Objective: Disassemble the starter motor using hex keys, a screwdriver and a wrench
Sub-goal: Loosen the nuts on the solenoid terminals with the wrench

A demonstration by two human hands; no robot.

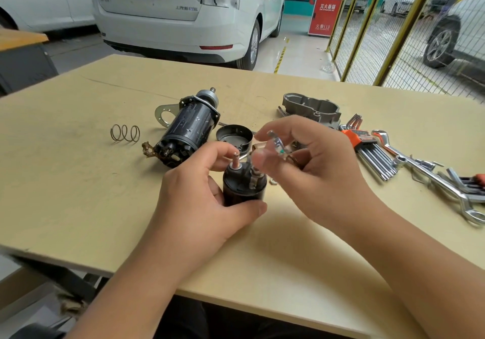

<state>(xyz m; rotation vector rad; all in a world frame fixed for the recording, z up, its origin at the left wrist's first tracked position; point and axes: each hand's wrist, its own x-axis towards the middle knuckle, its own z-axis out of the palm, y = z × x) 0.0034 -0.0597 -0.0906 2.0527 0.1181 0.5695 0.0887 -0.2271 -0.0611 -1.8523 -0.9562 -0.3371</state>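
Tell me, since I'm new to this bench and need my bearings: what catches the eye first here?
At the centre, the left hand grips a black solenoid upright on the table, while the right hand holds a blurred clear-handled tool over its terminals. Behind lies the black motor body, a loose spring to its left. Hex keys and wrenches sit at right.
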